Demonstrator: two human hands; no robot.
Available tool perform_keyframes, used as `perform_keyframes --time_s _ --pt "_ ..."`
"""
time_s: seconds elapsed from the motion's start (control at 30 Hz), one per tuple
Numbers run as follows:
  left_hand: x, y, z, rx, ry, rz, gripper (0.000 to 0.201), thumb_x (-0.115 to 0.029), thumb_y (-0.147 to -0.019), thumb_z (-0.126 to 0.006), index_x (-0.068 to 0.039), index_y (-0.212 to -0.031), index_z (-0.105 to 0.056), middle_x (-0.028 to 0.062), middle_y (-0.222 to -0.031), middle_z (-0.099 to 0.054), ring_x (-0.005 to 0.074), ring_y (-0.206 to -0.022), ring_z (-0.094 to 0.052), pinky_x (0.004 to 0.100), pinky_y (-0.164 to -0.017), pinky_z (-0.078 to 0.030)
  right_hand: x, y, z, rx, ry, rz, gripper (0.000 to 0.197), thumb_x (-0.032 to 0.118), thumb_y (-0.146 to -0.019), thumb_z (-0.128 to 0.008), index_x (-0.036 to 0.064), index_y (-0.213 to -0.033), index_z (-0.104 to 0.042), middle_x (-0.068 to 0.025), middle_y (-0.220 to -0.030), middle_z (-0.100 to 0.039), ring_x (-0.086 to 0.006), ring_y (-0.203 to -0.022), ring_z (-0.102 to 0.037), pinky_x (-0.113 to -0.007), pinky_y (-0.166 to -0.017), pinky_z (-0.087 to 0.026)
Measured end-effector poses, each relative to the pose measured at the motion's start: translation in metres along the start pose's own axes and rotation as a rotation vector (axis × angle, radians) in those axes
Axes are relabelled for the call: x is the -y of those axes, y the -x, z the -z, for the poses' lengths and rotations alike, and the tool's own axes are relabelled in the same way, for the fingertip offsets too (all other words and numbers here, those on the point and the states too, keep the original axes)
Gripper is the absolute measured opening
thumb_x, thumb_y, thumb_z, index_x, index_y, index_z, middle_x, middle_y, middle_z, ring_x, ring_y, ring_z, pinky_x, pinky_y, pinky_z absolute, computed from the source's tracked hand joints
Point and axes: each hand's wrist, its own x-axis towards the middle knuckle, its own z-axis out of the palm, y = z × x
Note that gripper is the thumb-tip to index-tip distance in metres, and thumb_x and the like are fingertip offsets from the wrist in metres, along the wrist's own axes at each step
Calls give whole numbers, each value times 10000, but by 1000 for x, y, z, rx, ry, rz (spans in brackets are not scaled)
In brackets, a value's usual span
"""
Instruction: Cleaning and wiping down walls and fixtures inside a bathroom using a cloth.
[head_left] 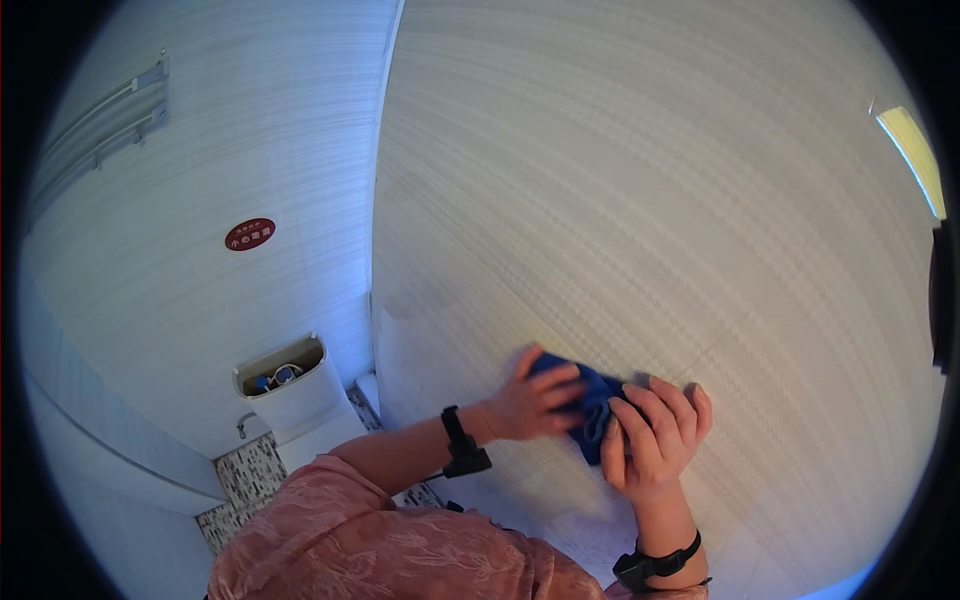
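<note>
Nearest the camera is the person's pink patterned top (400, 550), which fills the lower part of the view. Both forearms extend from it toward a large pale textured wall (620, 180). A blue cloth (597, 386), bunched and folded, is located against the lower middle of this wall, between the two hands.

The left hand (540, 402) lies over the cloth's left side. Its fingers are spread and blurred; whether they grip the fabric or merely rest on it cannot be determined. The right hand (655, 440) is at the cloth's right edge, thumb and forefinger grasping a fold, the remaining fingers bent toward the wall. A black wristband (460, 435) is noted on the left wrist and a second black band (655, 568) on the right.

To the left stands a white toilet tank (310, 400), open at the top, with blue and white fittings (285, 376) visible inside. The floor (250, 472) beside it is mosaic-patterned. The adjoining wall (310, 150) carries a red oval sign (250, 235) and, higher up, a metal rack (110, 120).
</note>
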Motion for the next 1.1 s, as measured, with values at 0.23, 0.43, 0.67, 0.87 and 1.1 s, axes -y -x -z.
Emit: perform_keyframes --time_s 0.23,0.43,0.67,0.87,1.1 --pt "140 55 58 -264 -336 518 567 -175 -802 -684 28 -1293 -487 274 -1434 -375 490 -1305 -396 608 -1126 -273 5 -6 -7 11 -10 12 128 161 -775 -675 124 -886 -726 -14 -974 -690 -217 -1010 -633 -464 -1086 -312" --pt "116 16 38 -436 -240 861 529 -89 -944 -546 86 -1405 -355 317 -1483 -320 508 -1336 -357 559 -1136 -275 2 -5 -7 41 9 5 130 170 -792 -668 122 -898 -726 -14 -949 -680 -197 -962 -643 -466 -1099 -299" --pt "112 20 57 -219 -249 425 558 -96 -835 -598 94 -1328 -417 328 -1439 -345 515 -1319 -371 615 -1110 -289 2 1 -5 58 6 5 131 164 -792 -661 110 -896 -720 -22 -926 -668 -199 -908 -652 -485 -1105 -293" --pt "207 24 94 -331 -412 650 472 -73 -932 -513 90 -1365 -424 307 -1445 -398 466 -1308 -421 501 -1114 -335 4 1 -6 59 9 2 127 161 -790 -662 108 -893 -713 -24 -914 -665 -201 -895 -650 -496 -1108 -292" --pt "262 45 117 -467 -385 1010 494 -211 -1014 -506 93 -1392 -411 309 -1364 -481 446 -1240 -483 470 -1074 -378 4 6 -7 79 -9 9 130 172 -788 -667 109 -895 -707 -24 -910 -666 -199 -891 -648 -508 -1116 -283"
